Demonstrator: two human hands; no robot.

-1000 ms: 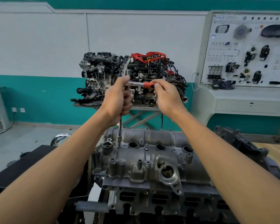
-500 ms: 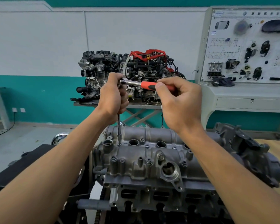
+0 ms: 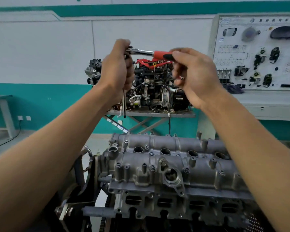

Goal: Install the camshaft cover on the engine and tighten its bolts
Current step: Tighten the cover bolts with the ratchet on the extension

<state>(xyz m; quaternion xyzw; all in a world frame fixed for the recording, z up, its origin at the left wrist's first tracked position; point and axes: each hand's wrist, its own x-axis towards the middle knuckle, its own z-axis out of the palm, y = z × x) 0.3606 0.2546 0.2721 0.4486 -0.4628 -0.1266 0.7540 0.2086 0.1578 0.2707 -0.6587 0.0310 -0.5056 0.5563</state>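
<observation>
The grey camshaft cover (image 3: 171,158) sits on top of the engine (image 3: 166,203) in front of me, with several bolts (image 3: 151,153) standing in its holes. Both hands hold a ratchet wrench (image 3: 144,51) high above the cover. My left hand (image 3: 117,71) grips the ratchet head and its long extension bar (image 3: 124,104), which hangs down with its tip clear of the cover. My right hand (image 3: 194,72) holds the red and black handle (image 3: 162,55) with its fingers curled on it.
A second engine (image 3: 151,86) with red parts stands on a metal stand behind. A white training panel (image 3: 258,52) with mounted car parts fills the right wall. A black surface lies at the lower left, a table leg (image 3: 6,114) at far left.
Both hands have lifted the wrench upward. The extension tip, which sat on a bolt at the cover's left rear, now hangs free well above it.
</observation>
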